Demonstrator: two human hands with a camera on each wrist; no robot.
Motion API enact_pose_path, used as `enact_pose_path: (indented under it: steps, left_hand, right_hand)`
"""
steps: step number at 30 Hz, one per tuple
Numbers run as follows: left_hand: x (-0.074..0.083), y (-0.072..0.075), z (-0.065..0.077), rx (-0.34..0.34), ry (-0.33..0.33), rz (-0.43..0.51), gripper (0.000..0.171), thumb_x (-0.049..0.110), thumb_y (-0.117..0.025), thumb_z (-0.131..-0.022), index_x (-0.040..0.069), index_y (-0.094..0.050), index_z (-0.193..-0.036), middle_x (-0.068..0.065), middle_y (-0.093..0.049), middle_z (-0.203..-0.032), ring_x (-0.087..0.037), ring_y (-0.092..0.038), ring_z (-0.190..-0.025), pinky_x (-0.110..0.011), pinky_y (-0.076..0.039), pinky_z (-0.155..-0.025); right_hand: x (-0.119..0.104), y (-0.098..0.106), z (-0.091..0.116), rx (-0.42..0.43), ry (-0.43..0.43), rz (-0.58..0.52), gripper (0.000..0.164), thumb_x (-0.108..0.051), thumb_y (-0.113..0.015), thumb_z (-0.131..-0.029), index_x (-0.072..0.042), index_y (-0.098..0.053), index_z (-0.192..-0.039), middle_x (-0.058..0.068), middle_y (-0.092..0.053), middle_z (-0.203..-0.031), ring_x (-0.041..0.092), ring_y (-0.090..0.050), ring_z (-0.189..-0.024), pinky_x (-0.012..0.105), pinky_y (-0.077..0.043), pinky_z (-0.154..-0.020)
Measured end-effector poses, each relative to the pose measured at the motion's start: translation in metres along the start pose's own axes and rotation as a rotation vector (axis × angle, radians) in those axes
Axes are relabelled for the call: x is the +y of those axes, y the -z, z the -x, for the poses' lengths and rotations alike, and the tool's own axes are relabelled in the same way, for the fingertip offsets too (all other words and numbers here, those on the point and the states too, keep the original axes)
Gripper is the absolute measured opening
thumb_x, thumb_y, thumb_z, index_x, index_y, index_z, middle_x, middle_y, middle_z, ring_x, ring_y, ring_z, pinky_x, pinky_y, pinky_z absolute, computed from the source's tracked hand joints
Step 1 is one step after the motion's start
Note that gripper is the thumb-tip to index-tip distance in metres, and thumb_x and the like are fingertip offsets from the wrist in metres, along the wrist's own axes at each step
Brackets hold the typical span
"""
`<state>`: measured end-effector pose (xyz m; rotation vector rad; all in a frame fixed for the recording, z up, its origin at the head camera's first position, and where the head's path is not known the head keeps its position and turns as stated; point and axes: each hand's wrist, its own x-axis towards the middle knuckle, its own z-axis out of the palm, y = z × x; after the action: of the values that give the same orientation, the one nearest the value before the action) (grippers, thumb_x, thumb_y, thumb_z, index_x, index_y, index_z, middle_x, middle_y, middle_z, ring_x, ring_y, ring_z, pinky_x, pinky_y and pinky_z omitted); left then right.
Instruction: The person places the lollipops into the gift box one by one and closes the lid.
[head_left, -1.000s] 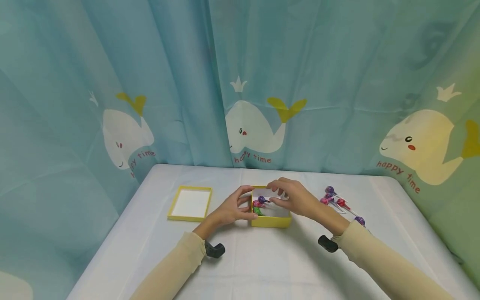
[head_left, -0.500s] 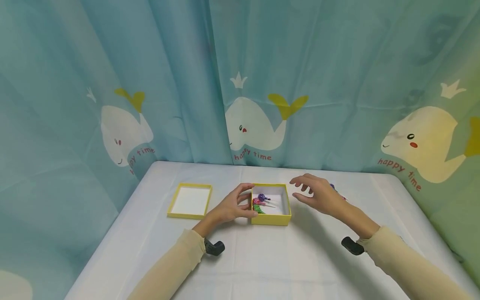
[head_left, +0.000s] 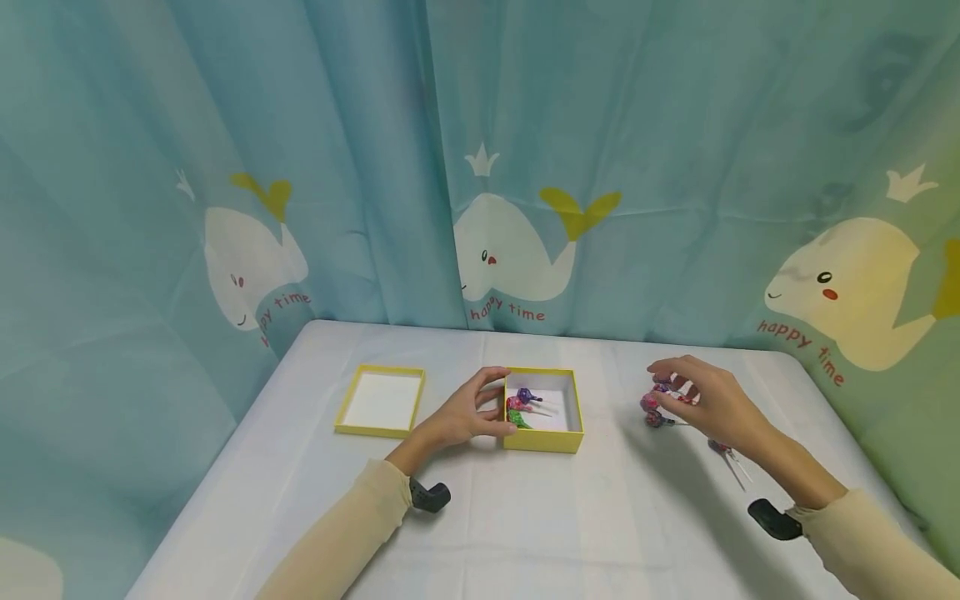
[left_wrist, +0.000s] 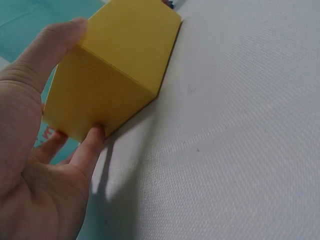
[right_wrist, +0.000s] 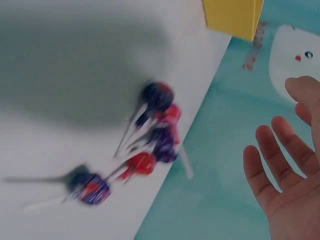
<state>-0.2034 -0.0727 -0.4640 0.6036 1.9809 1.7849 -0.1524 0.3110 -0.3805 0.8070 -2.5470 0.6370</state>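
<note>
My left hand (head_left: pixel 459 417) grips the left side of a yellow open-topped box (head_left: pixel 543 442), thumb by the near corner and fingers along the side wall. Inside the box lie a purple lollipop (head_left: pixel 525 395), a pink lollipop (head_left: pixel 514 405) and a green lollipop (head_left: pixel 517 419), sticks pointing right. Over a cluster of wrapped lollipops (head_left: pixel 649 403) hovers my right hand (head_left: pixel 716 404), its fingers loosely bent and holding nothing. In the right wrist view, several purple, red and pink lollipops (right_wrist: pixel 141 164) lie apart from that hand. The hand partly hides the cluster in the head view.
A shallow yellow-rimmed lid (head_left: pixel 371 432), white inside, lies left of the box. One lollipop (head_left: pixel 720 446) sits nearer the front, partly under the right forearm. A blue curtain (head_left: pixel 360 167) with whale prints hangs behind the white table (head_left: pixel 525 517).
My right hand has moved from above the box to the right, over the lollipop cluster. The left hand stays at the box, and the three lollipops inside lie as before.
</note>
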Motion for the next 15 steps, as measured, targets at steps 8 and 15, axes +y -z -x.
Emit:
enact_pose_path:
  steps: [8,15]
  left_hand:
    - [0.0,0.0,-0.001,-0.002,0.0,0.007,0.087,0.009,-0.085,-0.076,0.017,-0.036,-0.147,-0.001,-0.028,-0.155,-0.026,-0.032,-0.142,-0.035,-0.042,-0.107]
    - [0.0,0.0,-0.001,0.004,0.009,0.005,0.088,0.008,-0.085,-0.075,0.018,-0.036,-0.147,0.001,-0.028,-0.155,-0.024,-0.032,-0.142,-0.033,-0.043,-0.107]
  right_hand:
    - [0.016,0.021,0.032,0.012,-0.072,0.101,0.043,-0.008,-0.084,-0.073,-0.014,-0.067,-0.112,-0.003,-0.067,-0.102,0.011,-0.06,-0.078,0.026,-0.055,-0.057]
    - [0.031,0.029,0.056,0.001,-0.133,0.108,0.047,-0.009,-0.087,-0.07,-0.014,-0.067,-0.113,-0.001,-0.067,-0.103,0.007,-0.06,-0.077,0.023,-0.054,-0.056]
